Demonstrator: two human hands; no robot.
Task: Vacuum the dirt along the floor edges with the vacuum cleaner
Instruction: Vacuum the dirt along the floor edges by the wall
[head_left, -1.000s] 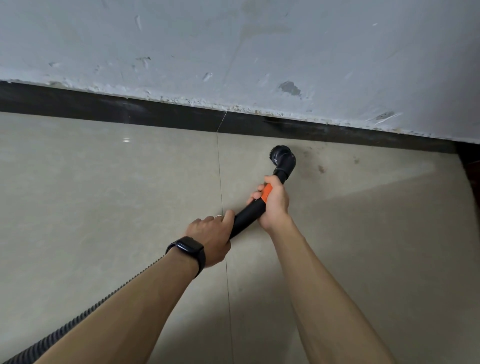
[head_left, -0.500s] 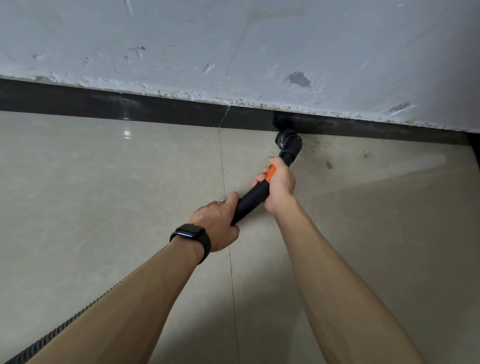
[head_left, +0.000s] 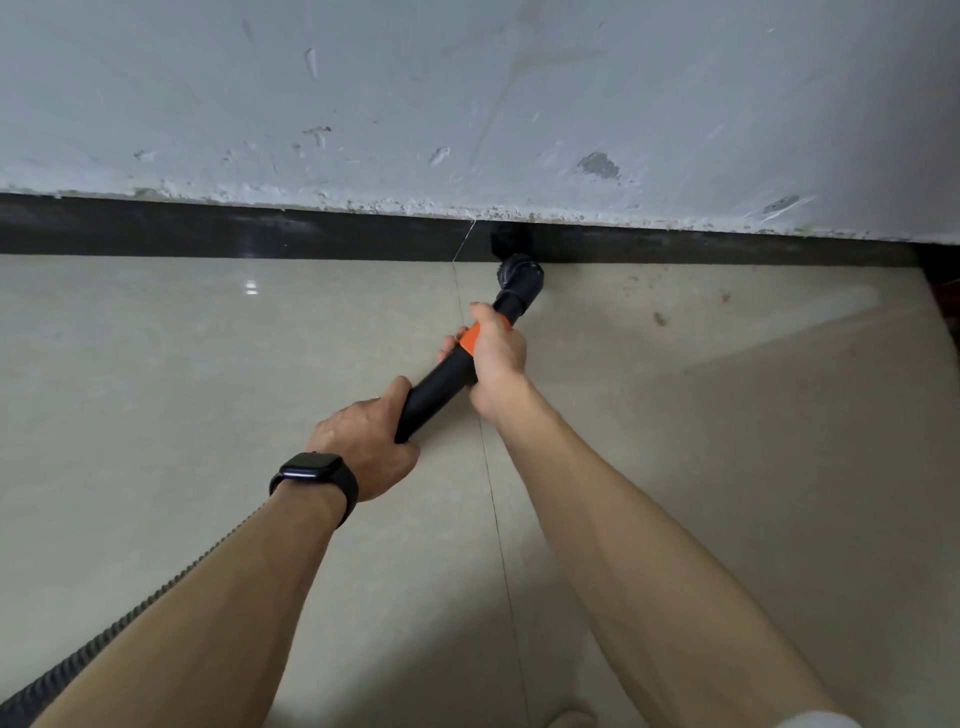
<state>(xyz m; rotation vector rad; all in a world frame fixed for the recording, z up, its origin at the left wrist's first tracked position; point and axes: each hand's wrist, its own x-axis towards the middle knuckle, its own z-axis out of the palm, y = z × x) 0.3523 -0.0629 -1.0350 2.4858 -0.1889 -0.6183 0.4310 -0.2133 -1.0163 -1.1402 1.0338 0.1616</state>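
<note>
While both hands grip the black vacuum tube (head_left: 436, 395), the tube slants low over the beige tiled floor (head_left: 156, 389) from 7 o'clock up to 1 o'clock. The right hand (head_left: 496, 364) is wrapped round the tube at its orange collar (head_left: 470, 340), just behind the nozzle. The left hand (head_left: 363, 447), with a black watch (head_left: 311, 475) on its wrist, is closed round the rear end of the tube, at 7 o'clock from the right hand, with a bare length of tube between them. The round brush nozzle (head_left: 519, 275) sits at the foot of the dark skirting (head_left: 208, 234), below the scuffed white wall (head_left: 467, 104). The ribbed hose (head_left: 104, 639) trails toward 8 o'clock beside the left forearm. Brown dirt spots (head_left: 660, 318) lie on the floor at 3 o'clock from the nozzle.
</note>
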